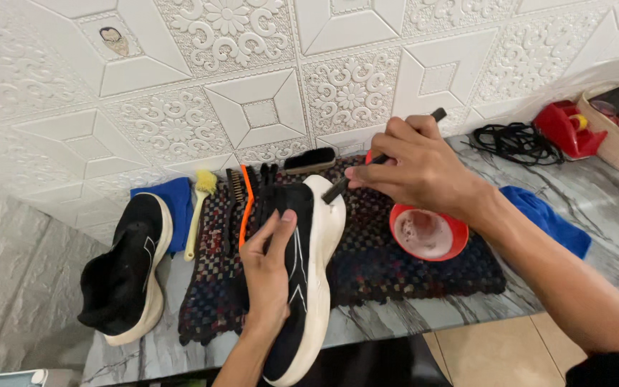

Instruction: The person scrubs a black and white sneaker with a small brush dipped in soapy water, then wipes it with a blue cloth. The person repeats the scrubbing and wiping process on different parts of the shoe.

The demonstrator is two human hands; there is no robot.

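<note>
Left hand grips black sneaker on its side; right hand clamps dark brush, bristles apparently touching white sole. Red bowl at 3 o'clock.

Looks like a home setup, somebody's shoe-cleaning corner rather than a proper shop. There's a grey marble-look counter against a wall of white embossed floral panels, with beige floor tiles below. A dark crocheted mat serves as the work surface, with a row of small brushes, a red plastic bowl of sudsy water, blue cloths and black-and-white sneakers.
</note>
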